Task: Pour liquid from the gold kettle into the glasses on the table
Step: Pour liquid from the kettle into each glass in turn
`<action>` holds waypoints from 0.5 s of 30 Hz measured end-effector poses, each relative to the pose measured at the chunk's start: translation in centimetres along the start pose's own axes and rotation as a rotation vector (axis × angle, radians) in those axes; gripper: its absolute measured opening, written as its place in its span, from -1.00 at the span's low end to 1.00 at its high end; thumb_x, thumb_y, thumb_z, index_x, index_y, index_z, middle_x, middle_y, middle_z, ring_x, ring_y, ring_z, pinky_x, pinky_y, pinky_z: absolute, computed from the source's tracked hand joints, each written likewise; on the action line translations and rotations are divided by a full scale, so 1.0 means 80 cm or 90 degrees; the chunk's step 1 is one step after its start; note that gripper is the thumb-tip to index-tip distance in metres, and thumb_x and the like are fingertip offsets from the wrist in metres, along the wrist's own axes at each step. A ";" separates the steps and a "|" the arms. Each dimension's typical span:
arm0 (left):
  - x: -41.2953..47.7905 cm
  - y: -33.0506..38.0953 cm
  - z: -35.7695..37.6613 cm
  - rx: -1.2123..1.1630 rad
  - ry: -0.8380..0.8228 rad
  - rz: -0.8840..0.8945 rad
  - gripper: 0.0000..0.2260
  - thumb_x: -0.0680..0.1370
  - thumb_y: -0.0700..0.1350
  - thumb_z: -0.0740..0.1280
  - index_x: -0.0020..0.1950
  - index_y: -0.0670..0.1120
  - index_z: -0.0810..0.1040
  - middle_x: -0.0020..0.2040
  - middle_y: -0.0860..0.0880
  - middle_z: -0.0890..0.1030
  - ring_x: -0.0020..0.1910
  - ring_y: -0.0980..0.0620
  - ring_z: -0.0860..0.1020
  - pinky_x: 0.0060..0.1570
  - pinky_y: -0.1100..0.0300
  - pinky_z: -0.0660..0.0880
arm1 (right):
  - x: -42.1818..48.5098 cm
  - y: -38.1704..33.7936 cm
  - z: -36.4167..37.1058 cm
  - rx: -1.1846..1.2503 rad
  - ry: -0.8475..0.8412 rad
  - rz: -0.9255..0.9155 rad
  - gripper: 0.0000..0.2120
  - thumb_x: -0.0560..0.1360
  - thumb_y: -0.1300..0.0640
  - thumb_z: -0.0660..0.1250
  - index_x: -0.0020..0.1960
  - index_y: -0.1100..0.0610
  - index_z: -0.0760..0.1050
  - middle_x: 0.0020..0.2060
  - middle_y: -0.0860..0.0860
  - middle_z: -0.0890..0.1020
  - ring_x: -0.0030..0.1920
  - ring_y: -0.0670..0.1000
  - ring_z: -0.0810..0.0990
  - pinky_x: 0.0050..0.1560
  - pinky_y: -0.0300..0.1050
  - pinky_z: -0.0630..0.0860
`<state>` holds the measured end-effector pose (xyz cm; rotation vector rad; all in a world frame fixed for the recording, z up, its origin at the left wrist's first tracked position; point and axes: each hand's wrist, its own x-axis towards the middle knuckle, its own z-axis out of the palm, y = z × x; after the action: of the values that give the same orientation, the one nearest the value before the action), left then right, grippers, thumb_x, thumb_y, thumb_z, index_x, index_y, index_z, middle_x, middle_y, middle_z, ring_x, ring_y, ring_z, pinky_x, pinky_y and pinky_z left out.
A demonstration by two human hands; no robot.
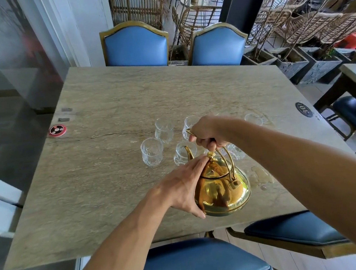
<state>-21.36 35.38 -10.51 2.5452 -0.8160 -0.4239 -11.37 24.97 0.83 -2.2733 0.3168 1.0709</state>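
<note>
The gold kettle (222, 190) hangs above the near part of the stone table (114, 164), tilted with its spout toward a clear glass (182, 154). My right hand (205, 132) grips the kettle's arched handle from above. My left hand (185, 184) lies along the kettle's left side, straight fingers pressing the lid by its knob, thumb under the body. Several clear glasses stand in a cluster beyond the kettle, among them one at the left (152, 151), one farther back (164, 130) and one at the right (253, 120). Others are partly hidden behind my right hand.
A small puddle (262, 175) wets the table right of the kettle. A red round call button (57, 130) sits at the left edge, a dark round badge (304, 109) at the right edge. Blue chairs (136, 46) stand at the far and near sides.
</note>
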 end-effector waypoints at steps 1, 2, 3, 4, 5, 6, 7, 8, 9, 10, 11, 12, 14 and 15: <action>-0.002 -0.001 0.000 0.000 0.003 -0.002 0.43 0.23 0.26 0.68 0.67 -0.13 -0.31 0.70 -0.07 -0.18 0.67 -0.10 0.02 0.58 0.14 -0.01 | -0.001 -0.001 0.002 0.003 0.002 -0.004 -0.78 0.64 0.25 0.07 0.13 0.21 0.48 -0.56 -0.01 0.27 -0.63 -0.07 0.18 -0.63 -0.35 0.11; -0.005 -0.002 -0.001 -0.001 0.002 -0.005 0.43 0.23 0.26 0.68 0.67 -0.13 -0.32 0.70 -0.06 -0.20 0.67 -0.09 0.00 0.55 0.19 -0.05 | -0.003 -0.002 0.003 0.007 0.004 -0.008 -0.77 0.64 0.26 0.07 0.14 0.22 0.48 -0.56 -0.01 0.27 -0.66 -0.08 0.18 -0.64 -0.36 0.12; -0.007 -0.002 -0.002 -0.002 0.001 -0.009 0.43 0.24 0.26 0.68 0.66 -0.13 -0.33 0.70 -0.05 -0.21 0.67 -0.08 -0.01 0.52 0.23 -0.09 | -0.005 -0.003 0.005 0.010 0.005 -0.012 -0.76 0.64 0.26 0.06 0.16 0.23 0.48 -0.56 -0.01 0.27 -0.69 -0.09 0.18 -0.65 -0.38 0.12; -0.009 -0.004 -0.003 -0.001 -0.001 -0.012 0.42 0.25 0.26 0.67 0.66 -0.13 -0.34 0.70 -0.05 -0.21 0.67 -0.08 -0.02 0.51 0.24 -0.10 | -0.006 -0.005 0.007 0.013 0.004 -0.016 -0.74 0.64 0.26 0.06 0.19 0.23 0.48 -0.55 -0.01 0.27 -0.71 -0.09 0.17 -0.65 -0.39 0.12; -0.012 -0.005 -0.004 -0.002 -0.001 -0.014 0.42 0.25 0.26 0.67 0.66 -0.13 -0.34 0.70 -0.05 -0.21 0.67 -0.09 -0.01 0.53 0.23 -0.08 | -0.008 -0.007 0.009 0.016 0.002 -0.021 -0.72 0.64 0.26 0.04 0.23 0.24 0.48 -0.54 -0.01 0.27 -0.71 -0.10 0.17 -0.65 -0.39 0.11; -0.014 -0.006 -0.005 -0.001 -0.002 -0.018 0.42 0.25 0.27 0.67 0.66 -0.12 -0.34 0.70 -0.05 -0.21 0.67 -0.09 -0.01 0.56 0.19 -0.06 | -0.009 -0.010 0.011 0.017 0.000 -0.026 -0.69 0.64 0.26 0.03 0.26 0.25 0.46 -0.53 -0.01 0.27 -0.71 -0.10 0.17 -0.65 -0.39 0.11; -0.016 -0.008 -0.006 0.000 -0.004 -0.022 0.43 0.25 0.28 0.66 0.66 -0.12 -0.35 0.69 -0.05 -0.21 0.67 -0.09 -0.02 0.59 0.15 -0.03 | -0.010 -0.014 0.014 0.015 -0.001 -0.031 -0.68 0.64 0.26 0.02 0.28 0.25 0.45 -0.52 -0.01 0.26 -0.71 -0.11 0.17 -0.65 -0.39 0.11; -0.018 -0.011 -0.006 0.000 -0.006 -0.027 0.43 0.24 0.29 0.66 0.66 -0.11 -0.36 0.69 -0.05 -0.22 0.67 -0.09 -0.03 0.61 0.13 -0.01 | -0.010 -0.017 0.016 0.014 -0.003 -0.034 -0.67 0.65 0.26 0.01 0.30 0.26 0.44 -0.52 -0.01 0.26 -0.71 -0.11 0.18 -0.65 -0.39 0.11; -0.021 -0.013 -0.007 -0.004 -0.008 -0.033 0.43 0.24 0.29 0.66 0.66 -0.11 -0.37 0.70 -0.05 -0.22 0.67 -0.09 -0.03 0.61 0.12 -0.01 | -0.010 -0.021 0.019 0.012 -0.006 -0.036 -0.67 0.65 0.26 0.01 0.31 0.26 0.44 -0.53 -0.01 0.27 -0.70 -0.11 0.18 -0.66 -0.38 0.11; -0.023 -0.016 -0.007 -0.011 -0.007 -0.038 0.44 0.24 0.28 0.67 0.66 -0.11 -0.36 0.70 -0.05 -0.21 0.67 -0.09 -0.02 0.61 0.12 0.00 | -0.010 -0.026 0.022 0.010 -0.009 -0.036 -0.67 0.65 0.26 0.02 0.31 0.26 0.44 -0.54 -0.01 0.27 -0.70 -0.11 0.18 -0.66 -0.38 0.11; -0.026 -0.018 -0.008 -0.019 -0.003 -0.041 0.44 0.24 0.28 0.67 0.66 -0.10 -0.36 0.70 -0.06 -0.20 0.67 -0.09 -0.01 0.60 0.14 -0.01 | -0.010 -0.030 0.025 0.007 -0.013 -0.036 -0.67 0.65 0.26 0.02 0.32 0.26 0.44 -0.57 -0.01 0.27 -0.69 -0.11 0.18 -0.65 -0.38 0.11; -0.029 -0.021 -0.008 -0.025 0.003 -0.044 0.44 0.23 0.28 0.67 0.66 -0.09 -0.35 0.70 -0.06 -0.19 0.67 -0.09 -0.01 0.58 0.17 -0.03 | -0.010 -0.035 0.028 0.002 -0.015 -0.036 -0.66 0.65 0.26 0.02 0.33 0.26 0.44 -0.59 -0.02 0.27 -0.69 -0.11 0.18 -0.65 -0.38 0.11; -0.035 -0.026 -0.009 -0.034 0.011 -0.050 0.44 0.22 0.28 0.68 0.66 -0.08 -0.34 0.70 -0.05 -0.16 0.67 -0.08 0.00 0.53 0.22 -0.07 | -0.009 -0.045 0.034 -0.009 -0.022 -0.036 -0.64 0.65 0.26 0.00 0.36 0.27 0.43 -0.61 -0.02 0.27 -0.68 -0.10 0.18 -0.65 -0.38 0.10; -0.037 -0.028 -0.010 -0.033 0.014 -0.053 0.44 0.21 0.29 0.67 0.67 -0.08 -0.33 0.70 -0.05 -0.15 0.67 -0.08 0.01 0.54 0.22 -0.06 | -0.008 -0.049 0.037 -0.010 -0.027 -0.035 -0.63 0.65 0.26 -0.01 0.38 0.27 0.41 -0.63 -0.02 0.27 -0.70 -0.11 0.17 -0.65 -0.39 0.09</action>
<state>-22.30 39.09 -10.48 2.5383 -0.6845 -0.4355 -11.83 29.87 1.49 -2.2563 0.2284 1.0959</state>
